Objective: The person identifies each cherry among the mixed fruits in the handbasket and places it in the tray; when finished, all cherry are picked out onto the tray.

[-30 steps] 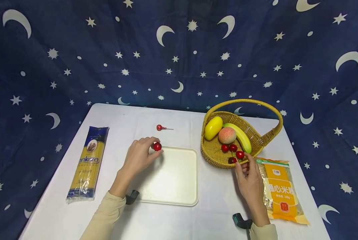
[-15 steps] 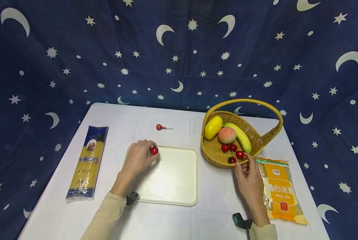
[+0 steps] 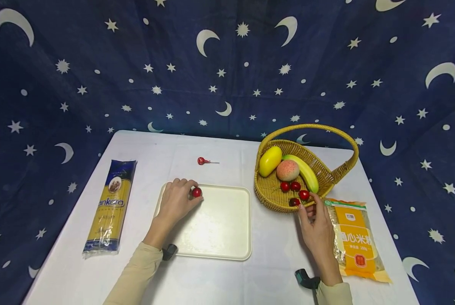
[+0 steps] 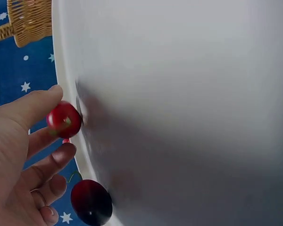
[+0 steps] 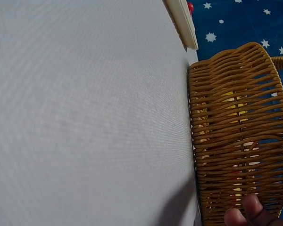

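Observation:
My left hand (image 3: 177,199) is over the left side of a cream tray (image 3: 227,250), thumb and index finger around a red cherry (image 4: 64,120) low at the tray surface. A second, darker cherry (image 4: 91,202) with a green stem lies on the tray below the curled fingers; the hand hides it in the head view. My right hand (image 3: 319,231) holds the near rim of the wicker basket (image 3: 269,199), with some fingertips (image 5: 253,206) against its outer wall. Inside the basket are several cherries (image 3: 295,186), a peach (image 3: 288,170), a banana (image 3: 307,173) and a yellow oval fruit (image 3: 270,161).
A pasta packet (image 3: 110,207) lies left of the tray. The orange noodle bag (image 3: 358,241) is beside my right hand, at the table's right. Behind the tray lies a red lollipop (image 3: 202,161) with a white stick. The basket's tall handle (image 3: 311,126) arches over its back.
My left hand has come down and slightly toward me with the cherry, from the tray's far left corner to lower over the tray. My right hand has stayed at the basket rim.

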A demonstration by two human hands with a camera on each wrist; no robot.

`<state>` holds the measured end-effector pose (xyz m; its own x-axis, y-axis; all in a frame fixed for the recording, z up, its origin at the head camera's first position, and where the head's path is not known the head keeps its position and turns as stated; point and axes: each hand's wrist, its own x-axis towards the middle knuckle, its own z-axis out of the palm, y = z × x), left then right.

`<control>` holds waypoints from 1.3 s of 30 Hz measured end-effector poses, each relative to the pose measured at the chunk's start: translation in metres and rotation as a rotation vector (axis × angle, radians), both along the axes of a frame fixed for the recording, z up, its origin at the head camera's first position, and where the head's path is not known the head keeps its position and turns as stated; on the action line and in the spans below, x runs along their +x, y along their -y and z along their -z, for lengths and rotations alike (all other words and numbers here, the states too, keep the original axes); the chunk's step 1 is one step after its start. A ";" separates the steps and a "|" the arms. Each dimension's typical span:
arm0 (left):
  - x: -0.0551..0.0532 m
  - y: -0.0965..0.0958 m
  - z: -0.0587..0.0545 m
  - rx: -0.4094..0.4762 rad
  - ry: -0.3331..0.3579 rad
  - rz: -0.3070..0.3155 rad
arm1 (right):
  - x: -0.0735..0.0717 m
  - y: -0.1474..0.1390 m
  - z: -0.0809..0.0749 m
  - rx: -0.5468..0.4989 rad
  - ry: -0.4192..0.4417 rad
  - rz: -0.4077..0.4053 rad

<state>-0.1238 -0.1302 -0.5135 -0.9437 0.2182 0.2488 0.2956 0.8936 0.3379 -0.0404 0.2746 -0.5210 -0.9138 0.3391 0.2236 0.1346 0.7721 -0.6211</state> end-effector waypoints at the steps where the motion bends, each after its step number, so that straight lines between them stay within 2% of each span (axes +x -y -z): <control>1: 0.000 0.000 0.000 -0.002 -0.001 0.001 | 0.000 0.000 0.000 0.000 -0.001 0.001; 20: 0.001 0.000 -0.004 -0.021 0.003 0.013 | 0.000 0.000 0.000 -0.001 -0.007 0.002; 30: -0.002 -0.012 -0.018 0.007 -0.091 0.064 | 0.001 0.001 -0.001 -0.009 -0.004 0.007; 34: -0.005 -0.021 -0.026 0.036 -0.102 0.088 | 0.001 0.001 0.000 -0.012 -0.008 0.008; 39: -0.010 -0.037 -0.037 0.064 -0.161 0.135 | 0.001 0.001 0.000 -0.011 -0.014 0.004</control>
<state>-0.1342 -0.0936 -0.4769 -0.8539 0.3185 0.4117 0.4658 0.8205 0.3315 -0.0398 0.2739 -0.5208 -0.9090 0.3458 0.2327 0.1290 0.7643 -0.6318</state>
